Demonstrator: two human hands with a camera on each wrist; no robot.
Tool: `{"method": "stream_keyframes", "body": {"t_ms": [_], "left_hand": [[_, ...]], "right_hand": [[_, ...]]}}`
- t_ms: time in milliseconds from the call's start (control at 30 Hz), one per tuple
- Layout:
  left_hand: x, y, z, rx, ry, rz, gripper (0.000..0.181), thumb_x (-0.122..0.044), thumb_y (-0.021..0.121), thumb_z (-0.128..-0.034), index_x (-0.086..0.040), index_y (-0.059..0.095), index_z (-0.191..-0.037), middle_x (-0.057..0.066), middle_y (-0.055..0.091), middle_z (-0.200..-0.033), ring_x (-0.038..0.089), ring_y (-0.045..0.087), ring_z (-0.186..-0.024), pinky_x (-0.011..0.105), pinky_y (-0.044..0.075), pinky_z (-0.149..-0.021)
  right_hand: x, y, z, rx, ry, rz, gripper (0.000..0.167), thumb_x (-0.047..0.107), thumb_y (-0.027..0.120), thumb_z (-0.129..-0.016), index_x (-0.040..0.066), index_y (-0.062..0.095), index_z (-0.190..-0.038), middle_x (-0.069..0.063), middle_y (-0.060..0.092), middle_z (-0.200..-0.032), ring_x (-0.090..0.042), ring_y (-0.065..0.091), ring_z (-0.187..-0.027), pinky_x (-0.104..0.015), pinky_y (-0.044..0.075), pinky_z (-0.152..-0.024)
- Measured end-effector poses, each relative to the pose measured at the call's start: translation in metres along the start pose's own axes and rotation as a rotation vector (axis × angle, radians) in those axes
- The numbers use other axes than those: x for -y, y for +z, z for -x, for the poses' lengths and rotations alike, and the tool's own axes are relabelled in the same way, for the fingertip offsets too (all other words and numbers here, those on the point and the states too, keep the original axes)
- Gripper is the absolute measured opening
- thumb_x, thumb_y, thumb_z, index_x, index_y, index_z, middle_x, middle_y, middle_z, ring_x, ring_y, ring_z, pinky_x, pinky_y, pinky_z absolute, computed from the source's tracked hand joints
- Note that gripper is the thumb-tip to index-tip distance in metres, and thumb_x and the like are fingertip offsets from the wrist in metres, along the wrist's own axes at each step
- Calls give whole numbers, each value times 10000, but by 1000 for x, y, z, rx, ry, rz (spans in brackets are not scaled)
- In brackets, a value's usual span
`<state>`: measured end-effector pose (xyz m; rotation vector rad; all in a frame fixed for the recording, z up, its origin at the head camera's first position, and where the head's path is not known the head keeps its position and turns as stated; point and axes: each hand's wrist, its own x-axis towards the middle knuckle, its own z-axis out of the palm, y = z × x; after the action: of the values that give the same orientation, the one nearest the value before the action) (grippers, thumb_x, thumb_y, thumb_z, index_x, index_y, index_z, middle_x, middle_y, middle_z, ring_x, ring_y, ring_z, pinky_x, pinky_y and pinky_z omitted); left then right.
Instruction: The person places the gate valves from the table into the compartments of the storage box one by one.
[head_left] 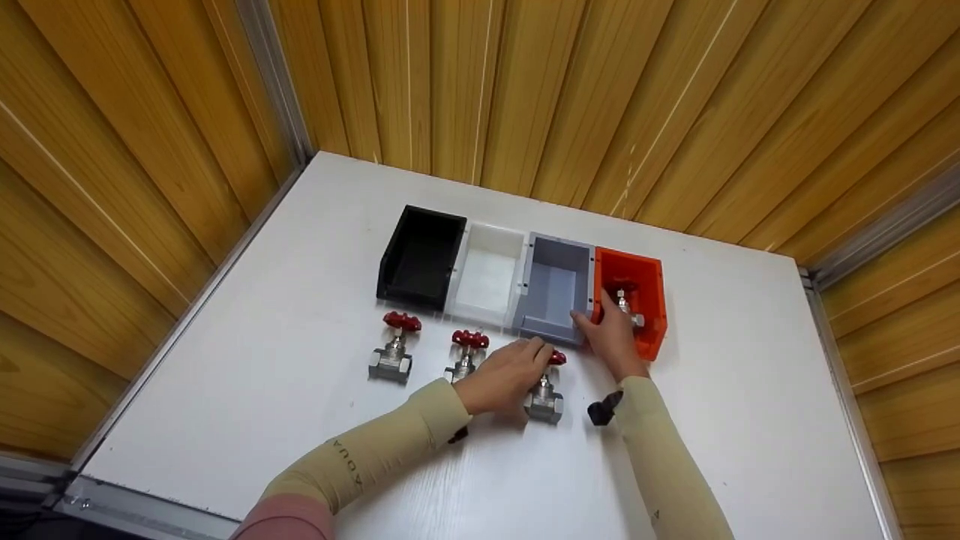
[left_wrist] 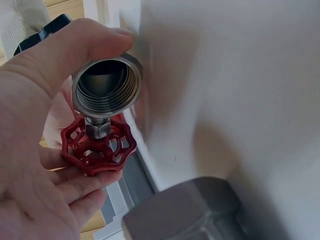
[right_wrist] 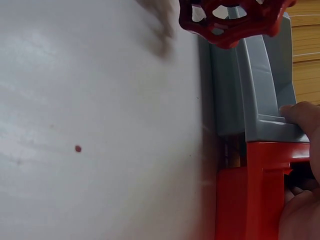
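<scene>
The left hand (head_left: 506,376) grips a silvery, red-wheeled valve (head_left: 544,405); at its two o'clock, the right hand (head_left: 615,339) pinches bin walls (head_left: 595,271). Only left wrist shows threading (left_wrist: 107,101).

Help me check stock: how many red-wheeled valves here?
4: left valve near black bin, middle valve near white bin, right valve near grey bin, fourth valve inside orange bin.

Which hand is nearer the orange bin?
Right: the right hand reaches into the orange bin over its left wall. The left hand has its grip on a red-wheeled valve in front of the gray bin.
</scene>
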<state>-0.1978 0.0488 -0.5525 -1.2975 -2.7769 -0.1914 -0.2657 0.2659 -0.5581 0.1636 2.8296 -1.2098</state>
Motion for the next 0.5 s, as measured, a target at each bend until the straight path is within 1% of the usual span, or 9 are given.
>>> {"method": "stream_keyframes", "body": {"t_ms": [67, 167, 267, 433, 500], "left_hand": [[0, -2, -1, -4, 4, -7, 977, -438, 903, -488, -63, 429, -1255, 33, 484, -1098, 160, 500, -933, 284, 485, -911], [0, -4, -1, -1, 3, -4, 1013, -442, 904, -477, -59, 420, -1280, 40, 491, -1132, 164, 510, -966, 291, 473, -971], [0, -7, -1, -7, 5, -2, 1027, -442, 905, -467, -55, 421, -1286, 45, 500, -1147, 171, 522, -987, 297, 467, -994], [0, -10, -2, -16, 2, -8, 1037, -475, 911, -458, -59, 425, -1273, 42, 512, -1138, 175, 538, -996, 297, 476, -979], [1, -12, -2, -4, -6, -2, 1077, -489, 913, -460, -53, 412, -1307, 52, 516, -1177, 186, 545, -1049, 305, 456, -1025]], "right_hand": [[0, 0, 0, -6, -4, 2, 752, 317, 640, -920, 187, 239, -1543, -106, 492, -1424, -264, 506, -1221, -449, 397, -1103], [0, 0, 0, -17, -17, 12, 740, 302, 642, -917, 165, 258, -1535, -129, 508, -1401, -282, 512, -1199, -457, 401, -1098], [0, 0, 0, -28, -32, 19, 730, 296, 645, -914, 151, 277, -1528, -145, 524, -1384, -292, 521, -1188, -463, 402, -1094], [-1, 1, 0, -20, -31, 4, 737, 316, 649, -914, 186, 270, -1533, -125, 516, -1404, -284, 519, -1223, -466, 389, -1105], [-1, 1, 1, -16, -22, -6, 745, 323, 650, -914, 211, 259, -1537, -106, 505, -1419, -276, 510, -1239, -463, 382, -1112]]}}
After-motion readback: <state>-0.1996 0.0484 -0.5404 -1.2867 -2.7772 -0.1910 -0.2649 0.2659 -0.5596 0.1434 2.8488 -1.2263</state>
